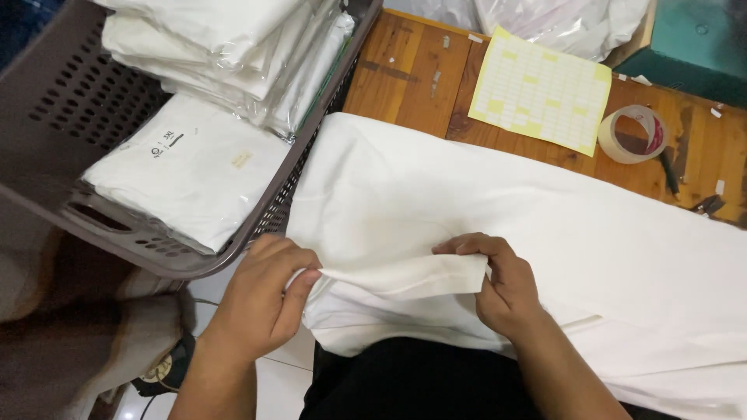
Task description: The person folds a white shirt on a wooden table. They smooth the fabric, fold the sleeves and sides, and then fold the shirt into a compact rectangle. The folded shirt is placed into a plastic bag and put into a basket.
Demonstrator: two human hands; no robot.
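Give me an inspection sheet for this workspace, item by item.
Surface: wooden table, largely covered by cloth.
Job's things: white garment spread out; a folded strip of it pinched at both ends.
Clutter: yellow label sheet, tape roll, paper scraps.
Grips: left hand and right hand each shut on the strip.
Cables: dark cable on the floor, lower left.
Surroundings: grey basket holding bagged white garments; plastic bags at the far edge.

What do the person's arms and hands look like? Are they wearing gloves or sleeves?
No gloves and no sleeves show. The left hand and right hand are bare, and both forearms are uncovered to the picture's edge. No rings, watch or bracelets show.
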